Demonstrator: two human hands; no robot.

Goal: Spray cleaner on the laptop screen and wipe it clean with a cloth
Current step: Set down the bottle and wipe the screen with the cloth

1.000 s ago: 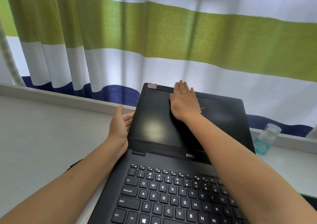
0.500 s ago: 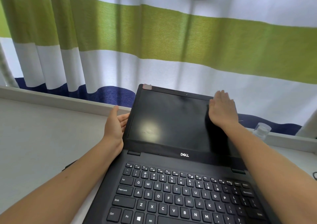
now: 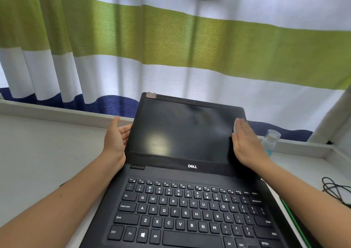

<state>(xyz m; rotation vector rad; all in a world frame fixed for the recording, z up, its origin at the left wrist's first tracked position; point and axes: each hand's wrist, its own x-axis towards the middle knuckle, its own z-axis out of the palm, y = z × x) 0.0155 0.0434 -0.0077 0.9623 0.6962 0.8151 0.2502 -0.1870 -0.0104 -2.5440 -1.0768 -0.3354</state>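
Note:
A black Dell laptop stands open on the white table, its dark screen (image 3: 182,132) facing me. My right hand (image 3: 247,145) lies flat on the screen's right edge. It presses a small pale cloth (image 3: 236,124) there, and only a corner of the cloth shows past the fingertips. My left hand (image 3: 116,135) rests open against the lid's left edge, thumb up, fingers reaching behind the lid. A clear spray bottle (image 3: 270,140) with blue liquid stands behind my right hand, near the sill.
A striped green, white and blue curtain (image 3: 171,38) hangs close behind the laptop above a white sill (image 3: 57,113). A black cable (image 3: 335,189) lies coiled at the right. A dark item with a green stripe (image 3: 296,227) sits beside the keyboard (image 3: 190,211).
My right hand has slid with the cloth from the top middle of the screen to its right edge and a little lower. My left hand has stayed at the lid's left edge.

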